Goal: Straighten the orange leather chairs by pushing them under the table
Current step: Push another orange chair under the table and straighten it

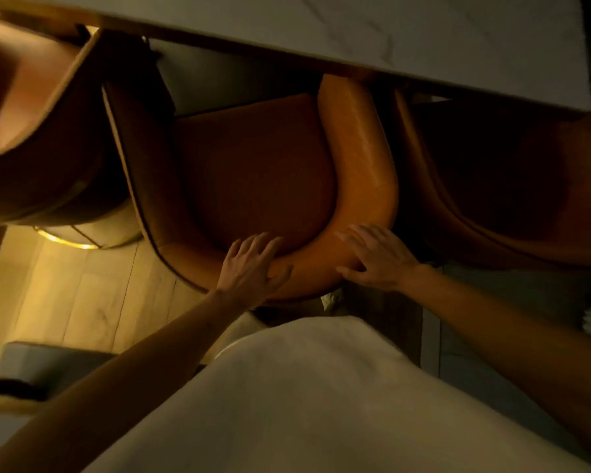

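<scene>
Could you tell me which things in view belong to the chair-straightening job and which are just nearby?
Job: middle orange chair under both hands, left hand, right hand, left chair, right chair, marble table.

Nearby: wooden floor, grey stool.

The middle orange leather chair (263,172) sits partly under the marble table (423,35), flanked by two more chairs.

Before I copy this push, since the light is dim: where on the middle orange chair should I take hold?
Judging by its pose, grip the curved top of the backrest of the middle orange chair, from behind, left hand and right hand either side of centre. Its open seat faces the table.
</scene>
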